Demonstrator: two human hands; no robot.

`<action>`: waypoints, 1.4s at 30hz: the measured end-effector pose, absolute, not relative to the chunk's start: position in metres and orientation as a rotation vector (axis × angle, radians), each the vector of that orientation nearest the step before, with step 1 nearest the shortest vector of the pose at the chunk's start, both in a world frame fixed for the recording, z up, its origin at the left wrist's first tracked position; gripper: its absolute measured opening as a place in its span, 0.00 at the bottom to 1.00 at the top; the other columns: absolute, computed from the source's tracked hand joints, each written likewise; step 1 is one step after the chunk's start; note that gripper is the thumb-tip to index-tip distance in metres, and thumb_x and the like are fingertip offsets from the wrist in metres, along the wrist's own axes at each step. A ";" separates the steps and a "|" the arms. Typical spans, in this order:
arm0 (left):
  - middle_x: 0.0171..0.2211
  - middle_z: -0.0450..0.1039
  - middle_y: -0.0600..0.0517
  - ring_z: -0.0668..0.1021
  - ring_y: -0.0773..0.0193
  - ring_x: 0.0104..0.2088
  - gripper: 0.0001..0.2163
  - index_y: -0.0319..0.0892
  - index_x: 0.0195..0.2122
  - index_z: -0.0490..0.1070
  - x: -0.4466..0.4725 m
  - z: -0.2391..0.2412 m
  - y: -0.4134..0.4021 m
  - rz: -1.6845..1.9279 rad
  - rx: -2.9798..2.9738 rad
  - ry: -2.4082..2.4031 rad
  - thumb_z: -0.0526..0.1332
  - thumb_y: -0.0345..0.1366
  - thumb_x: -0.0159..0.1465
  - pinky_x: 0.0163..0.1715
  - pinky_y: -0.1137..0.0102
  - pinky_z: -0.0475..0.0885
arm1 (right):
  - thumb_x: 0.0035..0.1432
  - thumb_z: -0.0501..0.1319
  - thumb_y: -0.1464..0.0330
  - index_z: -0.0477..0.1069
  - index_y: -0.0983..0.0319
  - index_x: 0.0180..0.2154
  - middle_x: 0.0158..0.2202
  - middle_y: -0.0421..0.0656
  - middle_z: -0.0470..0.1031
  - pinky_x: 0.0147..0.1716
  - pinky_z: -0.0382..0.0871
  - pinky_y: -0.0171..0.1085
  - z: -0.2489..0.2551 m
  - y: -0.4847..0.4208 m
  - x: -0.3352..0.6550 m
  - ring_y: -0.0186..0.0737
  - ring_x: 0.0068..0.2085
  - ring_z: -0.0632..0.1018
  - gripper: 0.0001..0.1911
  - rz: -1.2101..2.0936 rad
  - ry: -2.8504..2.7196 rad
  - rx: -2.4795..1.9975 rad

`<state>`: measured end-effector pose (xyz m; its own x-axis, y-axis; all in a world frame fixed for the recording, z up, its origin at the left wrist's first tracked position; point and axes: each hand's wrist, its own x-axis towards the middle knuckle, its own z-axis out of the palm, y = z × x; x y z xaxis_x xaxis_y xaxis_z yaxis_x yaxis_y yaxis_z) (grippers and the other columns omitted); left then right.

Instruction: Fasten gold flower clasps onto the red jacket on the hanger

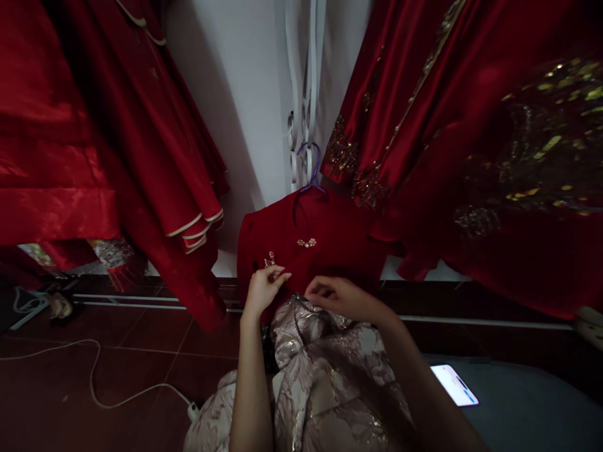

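The left hand (266,289), fingers nearly pinched, and right hand (339,296), fingers loosely curled, are at a red, jewel-trimmed cloth garment (336,242); whether either grips anything is unclear.

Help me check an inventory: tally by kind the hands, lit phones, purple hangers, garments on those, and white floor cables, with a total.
Left hand and right hand: 2
Lit phone: 1
Purple hanger: 1
Hanging red garment: 1
White floor cable: 1
Total: 6
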<state>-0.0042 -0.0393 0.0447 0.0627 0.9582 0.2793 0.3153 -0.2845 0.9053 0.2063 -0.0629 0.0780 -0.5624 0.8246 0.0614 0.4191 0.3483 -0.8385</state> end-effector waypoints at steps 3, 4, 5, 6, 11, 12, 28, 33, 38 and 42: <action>0.27 0.74 0.51 0.72 0.69 0.26 0.14 0.38 0.35 0.74 -0.007 0.051 -0.043 1.151 1.671 1.108 0.60 0.43 0.56 0.26 0.76 0.67 | 0.52 0.58 0.62 0.66 0.61 0.40 0.37 0.44 0.72 0.34 0.71 0.34 0.068 -0.061 0.182 0.34 0.35 0.75 0.14 0.914 -1.950 -1.125; 0.28 0.75 0.51 0.73 0.68 0.27 0.14 0.37 0.37 0.74 -0.008 0.054 -0.045 1.125 1.647 1.051 0.60 0.43 0.56 0.27 0.76 0.68 | 0.51 0.59 0.63 0.64 0.62 0.41 0.37 0.44 0.71 0.33 0.71 0.34 0.063 -0.059 0.176 0.34 0.35 0.74 0.15 0.855 -1.892 -1.139; 0.30 0.75 0.50 0.74 0.67 0.29 0.15 0.37 0.38 0.74 -0.010 0.056 -0.047 1.099 1.614 1.001 0.60 0.43 0.56 0.29 0.75 0.69 | 0.50 0.60 0.62 0.63 0.62 0.41 0.38 0.45 0.70 0.32 0.71 0.34 0.058 -0.058 0.170 0.34 0.35 0.74 0.17 0.811 -1.842 -1.146; 0.32 0.76 0.49 0.75 0.66 0.31 0.16 0.37 0.39 0.74 -0.011 0.058 -0.049 1.078 1.571 0.959 0.61 0.43 0.56 0.32 0.74 0.70 | 0.49 0.61 0.62 0.63 0.62 0.41 0.38 0.45 0.70 0.32 0.72 0.34 0.053 -0.056 0.166 0.35 0.36 0.73 0.18 0.781 -1.801 -1.146; 0.33 0.77 0.46 0.77 0.63 0.32 0.17 0.36 0.39 0.74 -0.016 0.056 -0.052 1.056 1.349 0.921 0.65 0.41 0.51 0.37 0.68 0.72 | 0.46 0.64 0.62 0.62 0.61 0.39 0.35 0.43 0.70 0.30 0.72 0.33 0.048 -0.055 0.156 0.34 0.34 0.73 0.19 0.738 -1.714 -1.120; 0.31 0.77 0.46 0.78 0.63 0.32 0.17 0.35 0.38 0.74 -0.017 0.054 -0.051 1.062 1.341 0.936 0.66 0.41 0.50 0.37 0.68 0.72 | 0.46 0.63 0.63 0.63 0.61 0.38 0.33 0.42 0.70 0.30 0.72 0.33 0.049 -0.055 0.156 0.33 0.33 0.73 0.17 0.743 -1.709 -1.122; 0.34 0.70 0.50 0.74 0.68 0.36 0.14 0.39 0.38 0.64 -0.005 0.014 -0.012 1.612 1.314 1.124 0.63 0.31 0.50 0.41 0.69 0.70 | 0.43 0.66 0.60 0.68 0.63 0.35 0.33 0.44 0.74 0.34 0.72 0.35 0.077 -0.056 0.170 0.36 0.35 0.75 0.18 1.068 -1.657 -1.043; 0.34 0.73 0.47 0.76 0.68 0.34 0.12 0.37 0.36 0.67 -0.001 0.016 -0.011 1.637 1.197 1.112 0.62 0.29 0.49 0.41 0.68 0.71 | 0.45 0.65 0.60 0.68 0.63 0.36 0.32 0.44 0.75 0.33 0.72 0.35 0.068 -0.034 0.152 0.36 0.35 0.76 0.17 0.930 -1.605 -1.018; 0.37 0.75 0.45 0.77 0.65 0.37 0.14 0.35 0.38 0.71 -0.003 0.018 -0.012 1.636 1.139 1.109 0.63 0.33 0.50 0.44 0.67 0.70 | 0.48 0.62 0.63 0.68 0.63 0.36 0.32 0.44 0.75 0.34 0.72 0.36 0.051 -0.007 0.128 0.35 0.32 0.76 0.14 0.764 -1.566 -1.042; 0.37 0.76 0.44 0.78 0.64 0.37 0.17 0.34 0.40 0.72 -0.007 0.020 -0.014 1.653 1.160 1.113 0.65 0.36 0.49 0.44 0.67 0.71 | 0.50 0.61 0.64 0.69 0.63 0.36 0.32 0.44 0.75 0.33 0.72 0.35 0.050 -0.003 0.120 0.35 0.32 0.76 0.12 0.680 -1.567 -1.068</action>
